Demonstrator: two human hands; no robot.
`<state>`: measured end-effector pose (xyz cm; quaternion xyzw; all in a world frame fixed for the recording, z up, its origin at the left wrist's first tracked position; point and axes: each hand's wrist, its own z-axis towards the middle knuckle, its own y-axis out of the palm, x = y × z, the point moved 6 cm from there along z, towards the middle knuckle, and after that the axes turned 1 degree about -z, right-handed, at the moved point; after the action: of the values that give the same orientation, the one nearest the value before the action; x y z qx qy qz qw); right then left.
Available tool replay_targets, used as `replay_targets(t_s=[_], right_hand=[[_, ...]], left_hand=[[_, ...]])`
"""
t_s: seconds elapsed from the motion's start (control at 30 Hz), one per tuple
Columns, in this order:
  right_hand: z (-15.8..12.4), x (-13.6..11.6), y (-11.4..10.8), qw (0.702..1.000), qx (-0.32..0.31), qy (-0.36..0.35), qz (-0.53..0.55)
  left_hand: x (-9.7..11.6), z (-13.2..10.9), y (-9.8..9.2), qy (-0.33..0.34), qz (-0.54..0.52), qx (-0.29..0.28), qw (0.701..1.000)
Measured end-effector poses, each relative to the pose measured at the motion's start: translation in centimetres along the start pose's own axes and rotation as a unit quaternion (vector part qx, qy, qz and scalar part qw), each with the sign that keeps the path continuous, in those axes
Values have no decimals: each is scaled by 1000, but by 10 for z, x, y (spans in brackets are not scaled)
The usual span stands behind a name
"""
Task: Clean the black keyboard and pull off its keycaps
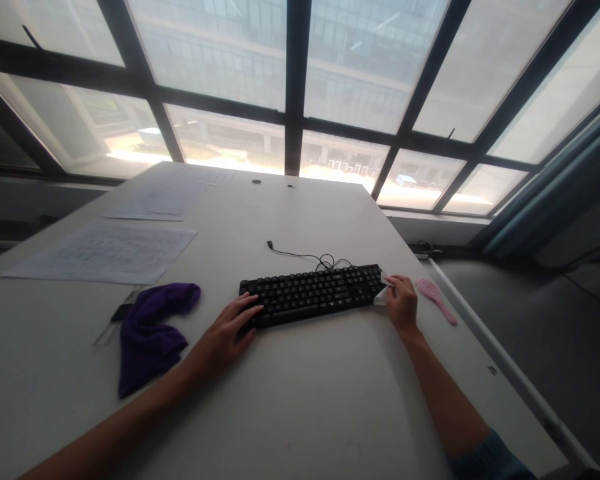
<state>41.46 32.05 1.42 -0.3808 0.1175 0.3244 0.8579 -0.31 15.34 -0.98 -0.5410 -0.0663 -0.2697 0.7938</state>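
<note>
Had black keyboard (pixel 307 293) between both hands on white table (pixel 325 393). Rested left hand (pixel 229 328), fingers loosely spread, over its left end; pinched white scrap, probably tissue (pixel 381 297), in right hand (pixel 403 301) at right end. Got table surface running fore and aft, right edge just past pink plastic hairbrush (pixel 436 297). Spotted crumpled purple cloth (pixel 153 327) left, looped thin cable (pixel 300 255) behind.

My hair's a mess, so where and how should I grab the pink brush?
I'd probably pinch the pink brush by its slim handle, coming from the near right: the handle points that way, away from the wider head, while your right hand, holding a white tissue, is left of the brush.
</note>
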Motion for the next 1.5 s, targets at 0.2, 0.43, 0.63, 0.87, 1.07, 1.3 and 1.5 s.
replay_targets(t_s=[0.2,0.43,0.63,0.87,1.07,1.3,1.5], right_hand=[[-3,2,11,998,-68,-3,-13],[-3,4,12,996,-89,10,8],[-4,-4,15,993,-116,4,-1],[2,9,2,996,-55,45,-49],[7,-37,-9,996,35,-11,76],[-16,-163,40,954,-112,-31,277],[-50,-244,90,844,-243,15,478]], left_hand=[[-1,-1,2,1,-1,0,1000],[-3,-1,2,1,3,2,1000],[-4,-1,2,11,5,6,1000],[-4,-1,3,13,6,4,1000],[-1,0,-2,-1,-5,19,1000],[30,0,-24,25,-42,67,997],[36,-1,-27,37,-126,85,988]])
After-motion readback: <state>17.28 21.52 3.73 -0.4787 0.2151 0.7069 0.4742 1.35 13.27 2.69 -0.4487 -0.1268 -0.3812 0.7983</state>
